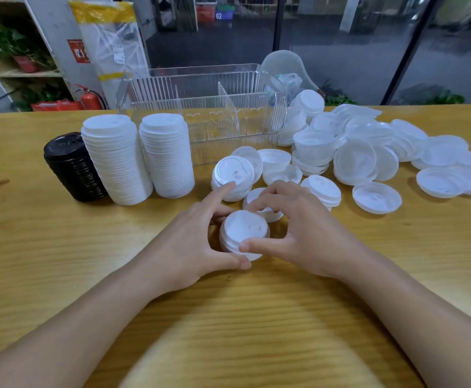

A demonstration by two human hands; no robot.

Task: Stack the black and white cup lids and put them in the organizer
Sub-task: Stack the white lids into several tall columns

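While both hands close round the small stack [244, 233] of white lids on the table [60, 261], the grip is shared: the left hand [192, 247] curls its thumb under the near edge and its fingers round the far left side, index finger pointing loose toward another short stack [233, 177]; the right hand [298, 233] lays its thumb across the near rim and arches its fingers over the far side. Neither hand is spread wide; each is bent to the stack's round wall, which sits upright, its axis vertical, dome side up.

From this grip the organizer [206, 113] lies straight ahead and slightly left, well apart, its clear compartments apparently holding no lids yet. Between grip and organizer lie loose lids [275, 161] and that short stack, so a carry forward would, I judge, need to rise over them. Left of the grip and farther off stand two tall white stacks [142, 155] with a black stack [72, 166] beside them. Right and ahead sprawls the heap [368, 152] of unsorted white lids, nearer the right hand, which looks better placed to fetch the next one. One lid [265, 208] lies just behind the held stack, partly hidden by the right fingers.
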